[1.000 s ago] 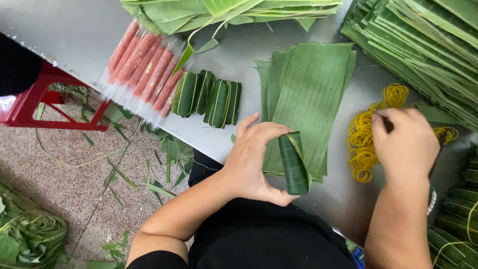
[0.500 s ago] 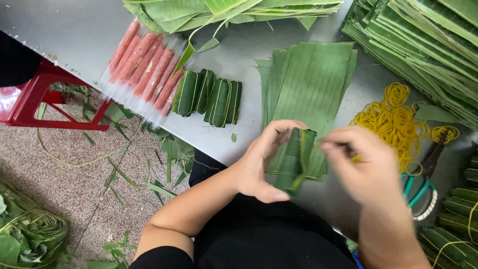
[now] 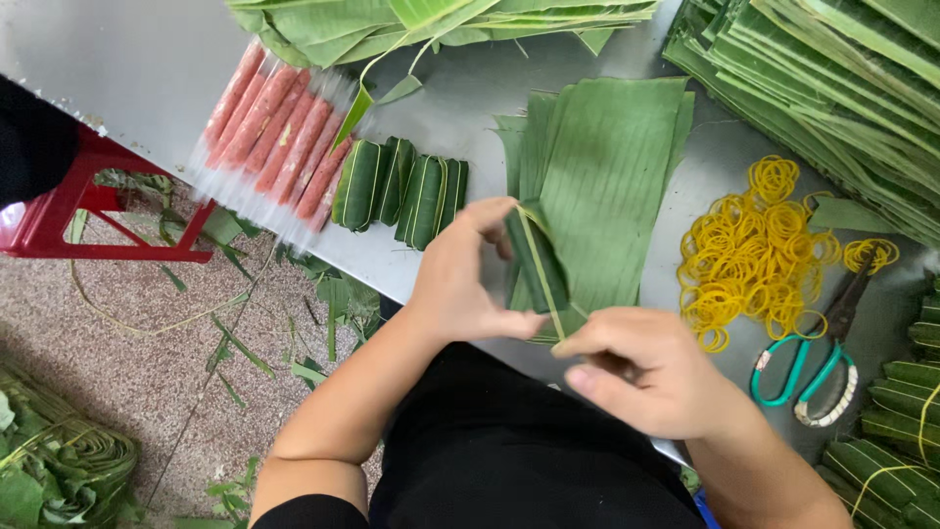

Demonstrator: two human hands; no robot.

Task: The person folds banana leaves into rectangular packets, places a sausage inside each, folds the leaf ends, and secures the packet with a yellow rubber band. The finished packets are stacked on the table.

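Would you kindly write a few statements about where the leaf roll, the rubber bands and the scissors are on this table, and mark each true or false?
1. The left hand holds a leaf-wrapped roll over the flat stack of leaves. True.
2. The right hand pulls a yellow rubber band stretched along the roll. True.
3. The pile of rubber bands is red. False: it is yellow.
4. The scissors lie beside the pink sausages. False: they lie by the rubber bands, on the right.
5. Finished green rolls lie next to the sausages. True.
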